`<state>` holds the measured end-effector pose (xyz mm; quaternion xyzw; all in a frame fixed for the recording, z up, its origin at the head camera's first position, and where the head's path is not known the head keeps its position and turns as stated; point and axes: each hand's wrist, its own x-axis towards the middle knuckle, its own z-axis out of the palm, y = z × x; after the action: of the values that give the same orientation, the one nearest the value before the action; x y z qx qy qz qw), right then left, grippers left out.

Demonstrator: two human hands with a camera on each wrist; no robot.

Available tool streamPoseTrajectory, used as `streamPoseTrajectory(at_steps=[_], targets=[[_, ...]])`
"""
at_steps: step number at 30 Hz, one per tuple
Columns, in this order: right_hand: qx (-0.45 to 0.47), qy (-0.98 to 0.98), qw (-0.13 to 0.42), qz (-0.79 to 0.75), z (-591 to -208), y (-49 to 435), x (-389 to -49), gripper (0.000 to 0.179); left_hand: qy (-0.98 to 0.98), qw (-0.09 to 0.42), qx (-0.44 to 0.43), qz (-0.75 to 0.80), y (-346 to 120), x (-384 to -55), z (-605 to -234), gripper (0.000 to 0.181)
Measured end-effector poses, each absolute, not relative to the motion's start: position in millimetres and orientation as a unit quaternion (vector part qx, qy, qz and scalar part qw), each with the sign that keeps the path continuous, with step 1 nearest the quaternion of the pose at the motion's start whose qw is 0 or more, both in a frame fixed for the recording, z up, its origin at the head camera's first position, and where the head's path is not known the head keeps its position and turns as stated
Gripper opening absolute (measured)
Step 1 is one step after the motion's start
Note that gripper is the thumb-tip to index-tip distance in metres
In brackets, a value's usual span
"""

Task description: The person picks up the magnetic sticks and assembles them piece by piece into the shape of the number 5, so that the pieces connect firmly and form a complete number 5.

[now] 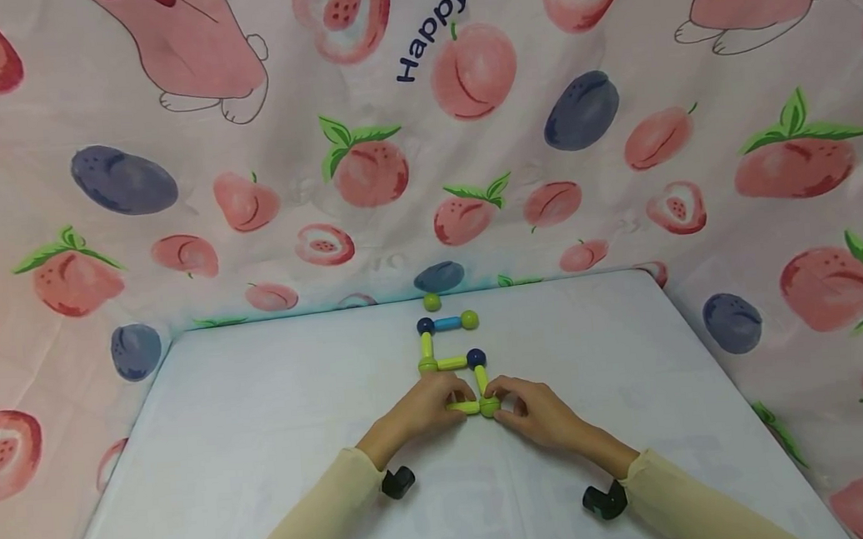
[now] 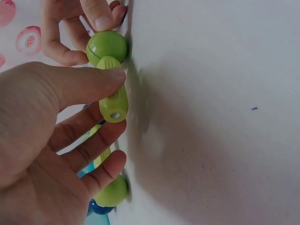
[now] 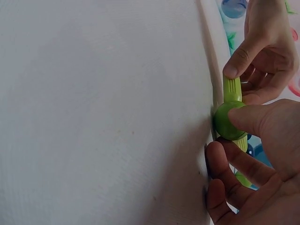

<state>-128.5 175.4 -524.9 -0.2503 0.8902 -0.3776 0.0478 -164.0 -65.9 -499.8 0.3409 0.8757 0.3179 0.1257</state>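
My left hand (image 1: pixel 432 405) pinches a short yellow-green magnetic rod (image 2: pixel 114 104) between thumb and fingers. One end of that rod touches a green ball (image 1: pixel 490 409), which my right hand (image 1: pixel 537 412) grips with its thumb on the ball (image 3: pixel 224 123). From this ball another yellow-green rod (image 1: pixel 481 378) leads back to a navy ball (image 1: pixel 476 356). A sideways rod (image 1: pixel 451 363) joins the navy ball to a second green ball (image 1: pixel 427 364), partly behind my left hand. Beyond it, a rod (image 1: pixel 427 344) reaches another navy ball (image 1: pixel 425 326), followed by a blue rod (image 1: pixel 447 323) and a green ball (image 1: pixel 469 319).
A separate green ball (image 1: pixel 432 302) sits near the table's back edge, behind the chain. The white table (image 1: pixel 275 397) meets a fruit-patterned cloth (image 1: pixel 258 148) at the back. Black wrist cameras (image 1: pixel 605 501) hang below both sleeves.
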Motion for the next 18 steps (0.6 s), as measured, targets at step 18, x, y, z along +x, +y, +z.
streamPoseTrajectory(at_steps=[18], targets=[[-0.254,0.889,0.042,-0.377,-524.4,175.0,-127.7,0.029,0.876,0.11,0.353,0.31,-69.4,-164.2,-499.4,0.026]])
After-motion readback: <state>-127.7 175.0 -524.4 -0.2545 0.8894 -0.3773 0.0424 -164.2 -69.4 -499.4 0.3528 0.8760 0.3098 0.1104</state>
